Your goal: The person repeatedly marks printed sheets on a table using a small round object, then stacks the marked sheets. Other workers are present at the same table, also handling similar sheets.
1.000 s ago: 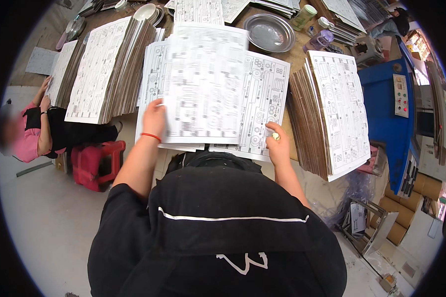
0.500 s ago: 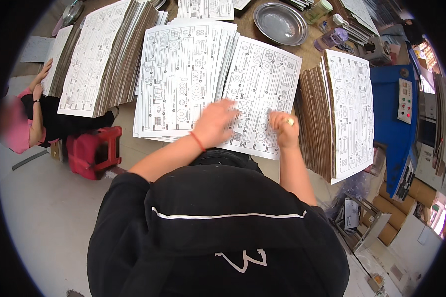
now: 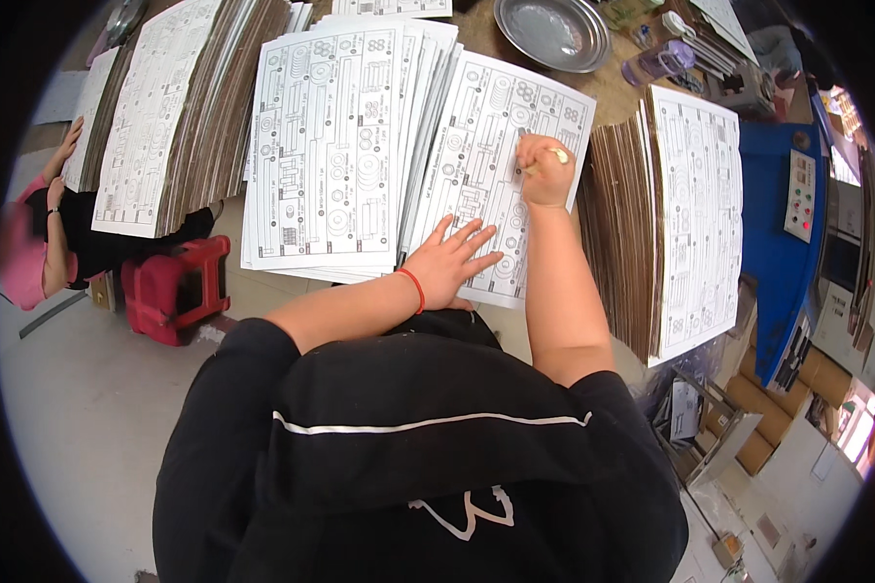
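Pressing flat, fingers spread wide, the left hand (image 3: 454,260) steadies the white printed diagram sheet (image 3: 496,165) on the bench while the right hand (image 3: 544,170) grips a small tool (type unclear), seemingly marking; continuing needs steady pressure.

Just one view here: a head-worn fisheye that looked steeply down over the wearer's shoulders. It sat close above the printed sheets (image 3: 360,146), rim heavily curved.
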Action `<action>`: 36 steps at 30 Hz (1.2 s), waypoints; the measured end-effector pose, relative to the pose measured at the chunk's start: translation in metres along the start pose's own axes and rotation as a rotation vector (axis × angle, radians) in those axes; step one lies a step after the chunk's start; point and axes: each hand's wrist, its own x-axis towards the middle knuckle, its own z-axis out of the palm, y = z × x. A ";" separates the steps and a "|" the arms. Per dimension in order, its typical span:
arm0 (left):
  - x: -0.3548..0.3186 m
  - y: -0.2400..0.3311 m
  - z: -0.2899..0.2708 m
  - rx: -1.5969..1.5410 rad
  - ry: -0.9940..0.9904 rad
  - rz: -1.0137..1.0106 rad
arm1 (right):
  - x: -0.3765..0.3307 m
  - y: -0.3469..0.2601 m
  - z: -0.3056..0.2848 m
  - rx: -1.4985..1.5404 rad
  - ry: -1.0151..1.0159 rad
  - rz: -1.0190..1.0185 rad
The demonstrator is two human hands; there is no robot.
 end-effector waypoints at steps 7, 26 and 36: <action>-0.002 0.004 0.003 0.034 -0.030 -0.003 | -0.071 -0.004 0.002 -0.281 -0.133 -0.023; -0.058 0.000 -0.136 -0.663 1.144 -0.184 | -0.090 -0.256 -0.066 -0.152 0.065 -0.469; -0.178 -0.078 -0.062 0.106 0.537 -0.248 | -0.101 -0.172 -0.025 -0.058 0.043 -0.186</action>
